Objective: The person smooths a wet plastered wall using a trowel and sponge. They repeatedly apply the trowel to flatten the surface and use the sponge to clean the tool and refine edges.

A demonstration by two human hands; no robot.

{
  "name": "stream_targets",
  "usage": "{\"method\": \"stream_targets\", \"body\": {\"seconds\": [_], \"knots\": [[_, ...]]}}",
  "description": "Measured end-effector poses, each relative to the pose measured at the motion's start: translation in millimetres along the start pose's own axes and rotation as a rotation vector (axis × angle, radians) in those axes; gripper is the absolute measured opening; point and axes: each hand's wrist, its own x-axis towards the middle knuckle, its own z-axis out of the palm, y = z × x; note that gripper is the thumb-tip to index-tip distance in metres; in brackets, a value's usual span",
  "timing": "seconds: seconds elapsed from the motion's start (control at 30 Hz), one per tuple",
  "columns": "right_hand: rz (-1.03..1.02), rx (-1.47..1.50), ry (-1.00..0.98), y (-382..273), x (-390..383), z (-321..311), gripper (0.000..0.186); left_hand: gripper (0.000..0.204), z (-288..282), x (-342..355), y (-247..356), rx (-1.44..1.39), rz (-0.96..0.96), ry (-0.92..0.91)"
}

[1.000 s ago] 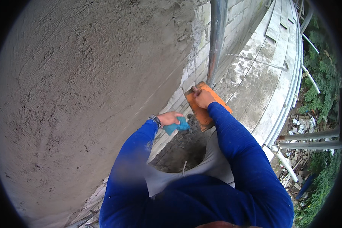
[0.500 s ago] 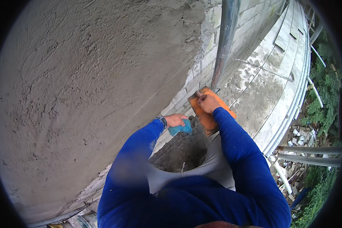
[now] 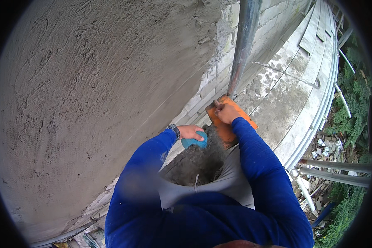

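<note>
Gripping a short handle [image 3: 216,103], your right hand [image 3: 227,113] is holding a flat, orange rectangular board [image 3: 222,131], probably light, stiff and best carried there. Left of the board, your left hand [image 3: 189,132] is clasping a small turquoise rounded piece [image 3: 195,141], perhaps plastic and slippery when wet. Beyond the board, a grey metal pole [image 3: 244,45] is standing in the way; left of it, a grey plastered wall [image 3: 91,103] is rising.

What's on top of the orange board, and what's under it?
The right hand is closed on top of the orange board, hiding most of its grip. Directly underneath is covered; past its edges show grey planks rightward and rough grey material leftward.
</note>
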Motion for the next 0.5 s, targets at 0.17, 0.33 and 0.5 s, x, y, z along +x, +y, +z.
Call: {"method": "stream_targets", "body": {"seconds": [0.17,0.33,0.5], "knots": [[-0.035,0.075,0.146,-11.6,11.4,13.0,0.029,0.049,-18.9,16.0,-90.2,-0.666,-0.245,0.978],[-0.079,0.102,0.091,-13.0,2.4,10.3,0.028,0.059,59.4,17.0,-77.6,-0.308,-0.189,0.407],[-0.040,0.075,0.080,-0.3,2.2,13.5,0.030,0.064,69.3,17.3,-26.2,0.347,-0.018,-0.222]]}}
